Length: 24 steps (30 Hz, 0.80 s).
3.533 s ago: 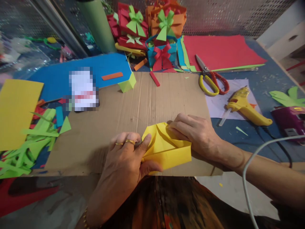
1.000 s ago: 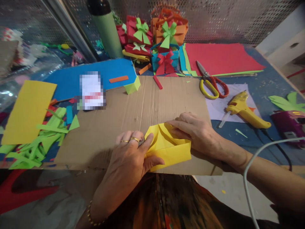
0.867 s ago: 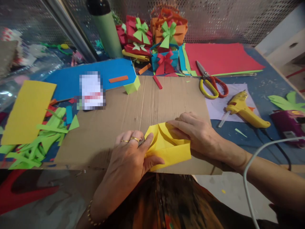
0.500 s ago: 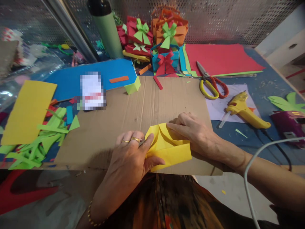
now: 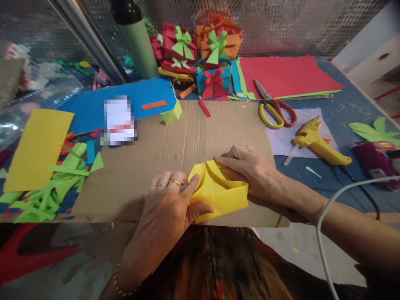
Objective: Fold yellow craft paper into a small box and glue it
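Observation:
A piece of folded yellow paper (image 5: 223,198) lies at the near edge of the cardboard sheet (image 5: 150,154), with flaps standing up and a low front wall. My left hand (image 5: 171,204) grips its left side, the thumb across the front wall and the fingers curled behind. At the far right side, my right hand (image 5: 253,171) pinches the paper's back edge, its index finger along the rim. Both hands are closed on the paper; some fingertips are hidden behind it.
Scissors (image 5: 275,112) and a yellow glue gun (image 5: 321,141) lie to the right, a grey cable (image 5: 325,212) near my right forearm. Green paper scraps (image 5: 59,179) pile at left. Small paper bags (image 5: 215,79) with bows, a bottle (image 5: 137,41) and red sheets (image 5: 287,75) stand or lie behind.
The whole view has shifted slightly. Both hands keep their hold on the yellow paper, which looks almost the same in shape.

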Each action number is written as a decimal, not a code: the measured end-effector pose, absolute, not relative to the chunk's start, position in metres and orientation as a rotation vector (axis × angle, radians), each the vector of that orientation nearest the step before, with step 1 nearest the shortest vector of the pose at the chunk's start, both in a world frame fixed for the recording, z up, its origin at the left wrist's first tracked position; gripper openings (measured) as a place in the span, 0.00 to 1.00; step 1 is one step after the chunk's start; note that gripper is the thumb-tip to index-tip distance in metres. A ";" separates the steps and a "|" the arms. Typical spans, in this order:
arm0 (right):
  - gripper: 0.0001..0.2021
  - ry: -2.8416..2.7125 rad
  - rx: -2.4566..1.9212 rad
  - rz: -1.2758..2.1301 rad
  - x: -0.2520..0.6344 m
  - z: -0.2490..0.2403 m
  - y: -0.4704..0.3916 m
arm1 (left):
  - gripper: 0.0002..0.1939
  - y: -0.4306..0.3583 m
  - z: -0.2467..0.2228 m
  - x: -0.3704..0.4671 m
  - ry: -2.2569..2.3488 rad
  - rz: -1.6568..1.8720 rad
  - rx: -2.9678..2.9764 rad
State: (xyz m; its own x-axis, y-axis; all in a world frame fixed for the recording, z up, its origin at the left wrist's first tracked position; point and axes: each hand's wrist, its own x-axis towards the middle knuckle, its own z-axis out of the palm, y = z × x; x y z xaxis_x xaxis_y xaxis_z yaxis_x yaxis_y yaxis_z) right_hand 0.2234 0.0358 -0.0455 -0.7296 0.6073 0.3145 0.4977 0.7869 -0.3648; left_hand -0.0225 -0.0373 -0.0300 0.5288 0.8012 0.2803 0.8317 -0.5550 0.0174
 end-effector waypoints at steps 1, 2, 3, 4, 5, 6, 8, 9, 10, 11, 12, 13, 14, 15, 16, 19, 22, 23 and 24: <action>0.11 -2.538 -0.840 0.375 0.223 -0.045 0.037 | 0.29 -0.038 -0.030 -0.022 -1.423 -0.385 -2.644; 0.11 -2.520 -0.852 0.390 0.224 -0.045 0.037 | 0.29 -0.038 -0.030 -0.022 -1.428 -0.383 -2.647; 0.11 -2.501 -0.863 0.402 0.224 -0.044 0.038 | 0.29 -0.038 -0.031 -0.022 -1.434 -0.386 -2.648; 0.10 -2.490 -0.866 0.414 0.225 -0.043 0.037 | 0.30 -0.039 -0.031 -0.021 -1.436 -0.393 -2.648; 0.10 -2.489 -0.861 0.425 0.226 -0.041 0.036 | 0.30 -0.039 -0.031 -0.021 -1.435 -0.401 -2.647; 0.09 -2.497 -0.852 0.431 0.227 -0.040 0.035 | 0.30 -0.038 -0.031 -0.021 -1.432 -0.407 -2.646; 0.10 -2.537 -0.842 0.428 0.228 -0.038 0.032 | 0.30 -0.038 -0.031 -0.021 -1.424 -0.413 -2.643; 0.11 -2.564 -0.835 0.420 0.229 -0.037 0.032 | 0.30 -0.038 -0.031 -0.021 -1.421 -0.413 -2.643; 0.11 -2.591 -0.832 0.408 0.229 -0.036 0.031 | 0.30 -0.037 -0.030 -0.021 -1.421 -0.407 -2.645; 0.12 -2.611 -0.831 0.396 0.229 -0.036 0.031 | 0.30 -0.037 -0.030 -0.021 -1.423 -0.404 -2.647; 0.11 -2.627 -0.828 0.388 0.229 -0.035 0.031 | 0.29 -0.037 -0.030 -0.021 -1.424 -0.406 -2.648; 0.11 -2.639 -0.824 0.386 0.228 -0.034 0.031 | 0.29 -0.037 -0.030 -0.021 -1.425 -0.409 -2.650; 0.11 -2.646 -0.823 0.388 0.228 -0.033 0.031 | 0.29 -0.037 -0.030 -0.022 -1.424 -0.416 -2.651; 0.11 -2.653 -0.825 0.395 0.227 -0.032 0.031 | 0.29 -0.037 -0.030 -0.022 -1.425 -0.423 -2.652; 0.11 -2.661 -0.826 0.403 0.227 -0.030 0.031 | 0.29 -0.037 -0.030 -0.022 -1.424 -0.434 -2.651; 0.11 -2.698 -0.816 0.408 0.226 -0.026 0.030 | 0.29 -0.038 -0.031 -0.021 -1.425 -0.454 -2.643; 0.11 -2.715 -0.771 0.406 0.226 -0.027 0.031 | 0.29 -0.038 -0.031 -0.021 -1.414 -0.448 -2.635; 0.10 -2.708 -0.750 0.407 0.226 -0.028 0.032 | 0.29 -0.038 -0.031 -0.022 -1.411 -0.439 -2.636; 0.09 -2.694 -0.730 0.407 0.227 -0.030 0.034 | 0.30 -0.038 -0.031 -0.022 -1.411 -0.426 -2.639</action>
